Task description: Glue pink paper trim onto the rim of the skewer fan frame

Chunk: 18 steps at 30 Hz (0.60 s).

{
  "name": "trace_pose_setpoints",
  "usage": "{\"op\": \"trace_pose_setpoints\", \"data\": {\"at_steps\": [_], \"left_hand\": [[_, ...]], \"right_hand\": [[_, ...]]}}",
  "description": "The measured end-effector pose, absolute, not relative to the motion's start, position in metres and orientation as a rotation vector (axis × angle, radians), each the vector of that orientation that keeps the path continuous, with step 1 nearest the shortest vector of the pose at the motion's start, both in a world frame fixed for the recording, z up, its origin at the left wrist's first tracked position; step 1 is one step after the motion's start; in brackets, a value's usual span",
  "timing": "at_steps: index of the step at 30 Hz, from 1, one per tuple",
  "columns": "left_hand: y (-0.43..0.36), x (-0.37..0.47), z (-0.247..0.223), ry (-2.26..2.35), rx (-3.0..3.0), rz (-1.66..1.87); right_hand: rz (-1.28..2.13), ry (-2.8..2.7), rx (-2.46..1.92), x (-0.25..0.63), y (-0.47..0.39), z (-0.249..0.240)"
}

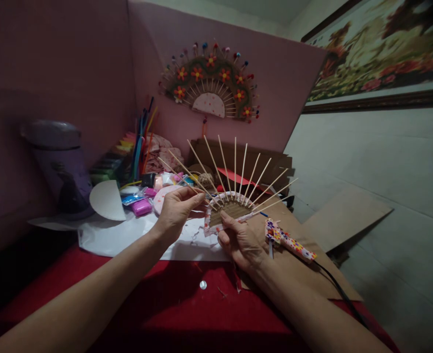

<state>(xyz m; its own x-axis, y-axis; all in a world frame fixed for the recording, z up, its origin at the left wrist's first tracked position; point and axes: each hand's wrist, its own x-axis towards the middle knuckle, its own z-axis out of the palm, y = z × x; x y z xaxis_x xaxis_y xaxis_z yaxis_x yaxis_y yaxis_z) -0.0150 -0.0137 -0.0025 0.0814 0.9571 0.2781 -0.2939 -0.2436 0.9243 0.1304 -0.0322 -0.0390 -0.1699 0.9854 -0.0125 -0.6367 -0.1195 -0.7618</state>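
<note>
Well, the right hand (242, 242) is clamped on the lower edge of a half-round piece of corrugated cardboard (229, 214), thumb across its face, holding it over the red-covered table (157, 289). Slim wooden sticks (235, 164) fan out from its curved, spotted fabric edging (234, 195). At its left end sits the left hand (175, 211), fingertips drawn close; in this dim light I can't tell whether they grip a stick. A flower-patterned glue gun (290, 240) lies to the right, on brown cardboard (322, 284).
</note>
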Motion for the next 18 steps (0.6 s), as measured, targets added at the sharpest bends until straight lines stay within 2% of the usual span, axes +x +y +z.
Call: {"op": "trace_pose_setpoints", "data": {"at_steps": [18], "left_hand": [[-0.0138,-0.014,-0.0015,0.777,1.227,1.436]], "right_hand": [[1.621,-0.736,-0.656,0.131,-0.0321,-0.0376]]}}
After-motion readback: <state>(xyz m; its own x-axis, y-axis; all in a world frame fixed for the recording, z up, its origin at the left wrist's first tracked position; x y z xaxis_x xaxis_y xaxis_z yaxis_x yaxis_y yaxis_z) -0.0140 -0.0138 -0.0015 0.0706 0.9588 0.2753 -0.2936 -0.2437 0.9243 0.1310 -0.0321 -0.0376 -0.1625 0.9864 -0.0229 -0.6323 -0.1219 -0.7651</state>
